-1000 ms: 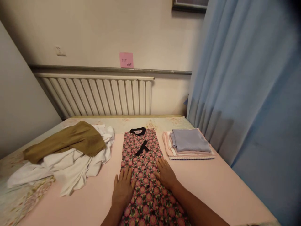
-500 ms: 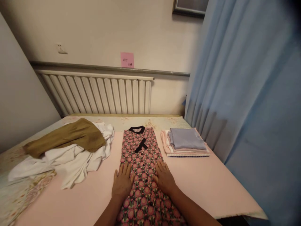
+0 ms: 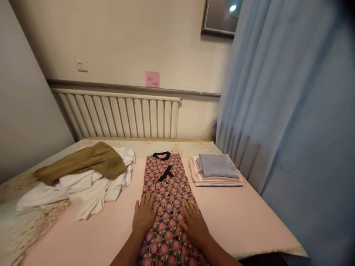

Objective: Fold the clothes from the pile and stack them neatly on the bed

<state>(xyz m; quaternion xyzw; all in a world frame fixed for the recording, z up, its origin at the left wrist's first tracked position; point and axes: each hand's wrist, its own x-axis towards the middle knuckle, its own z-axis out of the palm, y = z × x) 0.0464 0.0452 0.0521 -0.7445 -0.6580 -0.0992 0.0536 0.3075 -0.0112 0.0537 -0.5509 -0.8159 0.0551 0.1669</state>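
A floral shirt [image 3: 163, 207] with a black collar and black buttons lies face up in a long narrow shape, its collar at the far end. My left hand [image 3: 144, 216] rests flat on its left edge, fingers stretched forward. On the right edge lies my right hand [image 3: 195, 223], palm down with the fingers extended. Neither hand grips the cloth. The shirt's lower end runs out of view at the bottom. Beneath it is a pink sheet [image 3: 235, 225].
Left of the shirt, an olive garment [image 3: 91, 160] lies over rumpled white clothes [image 3: 91, 195]. A folded stack with a grey-blue cloth [image 3: 219, 165] on top sits to the right. Behind are a radiator [image 3: 124, 114] and wall; a blue curtain [image 3: 299, 129] hangs at the right.
My right hand has slid a little toward me along the shirt's edge. My left hand stays nearly in place. The view has tilted slightly upward.
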